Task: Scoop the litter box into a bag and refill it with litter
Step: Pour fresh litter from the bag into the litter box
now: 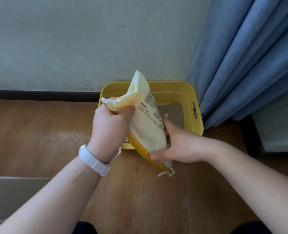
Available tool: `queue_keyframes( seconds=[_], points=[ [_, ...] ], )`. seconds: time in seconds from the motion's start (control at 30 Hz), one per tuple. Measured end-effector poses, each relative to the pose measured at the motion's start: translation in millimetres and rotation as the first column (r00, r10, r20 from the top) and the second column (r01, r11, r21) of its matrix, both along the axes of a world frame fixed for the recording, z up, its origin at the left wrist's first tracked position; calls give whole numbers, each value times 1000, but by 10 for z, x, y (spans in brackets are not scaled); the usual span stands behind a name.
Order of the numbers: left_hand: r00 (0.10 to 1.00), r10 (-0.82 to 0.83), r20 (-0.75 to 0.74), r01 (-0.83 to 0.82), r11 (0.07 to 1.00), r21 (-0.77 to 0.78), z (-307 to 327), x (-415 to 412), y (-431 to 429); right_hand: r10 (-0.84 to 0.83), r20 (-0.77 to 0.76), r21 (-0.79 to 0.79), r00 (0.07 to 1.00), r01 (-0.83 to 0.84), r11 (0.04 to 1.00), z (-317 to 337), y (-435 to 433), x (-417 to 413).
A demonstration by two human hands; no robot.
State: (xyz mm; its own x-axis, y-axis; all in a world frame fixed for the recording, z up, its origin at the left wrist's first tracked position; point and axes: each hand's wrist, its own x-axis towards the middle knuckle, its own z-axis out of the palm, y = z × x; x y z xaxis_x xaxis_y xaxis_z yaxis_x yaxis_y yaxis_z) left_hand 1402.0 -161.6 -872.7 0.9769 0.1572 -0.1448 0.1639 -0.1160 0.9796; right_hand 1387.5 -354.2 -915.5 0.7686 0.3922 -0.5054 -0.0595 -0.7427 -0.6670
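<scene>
My left hand (110, 125) grips litter bag (146, 119) top, right hand (178, 146) clamps its lower end, over yellow litter box (193, 98) w/ grey litter (171, 110); curtain (251, 56) crowds right, crumbs on floor (38, 132).

A brown wood-plank floor (38, 132) filled the lower part of the frame. On it, at centre right against the wall, sat a yellow rectangular plastic litter box (193, 98) with grey litter (173, 112) inside. Small scattered grains (145, 200) lay on the boards at lower centre.
</scene>
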Motion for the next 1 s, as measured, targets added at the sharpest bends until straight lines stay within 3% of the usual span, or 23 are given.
queue_keyframes(
  seconds=[0.17, 0.27, 0.37, 0.53, 0.63, 0.77, 1.0],
  points=[
    [998, 33, -44, -36, 997, -67, -22, 5, 33, 17, 40, -145, 999, -11, 989, -129, 61, -47],
    [999, 36, -14, -37, 999, -20, -51, 4, 62, 21, 102, -183, 995, -2, 983, -180, 91, -37],
    [999, -14, 31, 14, 1000, 6, -47, -14, 74, 129, 222, -259, 966, -69, 963, -212, 143, -44],
    [995, -62, 76, 45, 977, 211, -71, 39, 183, 92, 304, -174, 948, -40, 984, -141, 81, 38],
    [993, -115, 15, 99, 907, 410, -102, 135, 339, -44, 356, -50, 933, 67, 997, -25, -24, 79],
    [956, -291, -26, 258, 798, 544, -176, 149, 396, -229, 421, 157, 878, 178, 971, 138, -95, 93],
    [792, -604, -90, 524, 596, 609, -191, 74, 291, -260, 428, 134, 866, 224, 965, 178, -143, 88]
  ],
)
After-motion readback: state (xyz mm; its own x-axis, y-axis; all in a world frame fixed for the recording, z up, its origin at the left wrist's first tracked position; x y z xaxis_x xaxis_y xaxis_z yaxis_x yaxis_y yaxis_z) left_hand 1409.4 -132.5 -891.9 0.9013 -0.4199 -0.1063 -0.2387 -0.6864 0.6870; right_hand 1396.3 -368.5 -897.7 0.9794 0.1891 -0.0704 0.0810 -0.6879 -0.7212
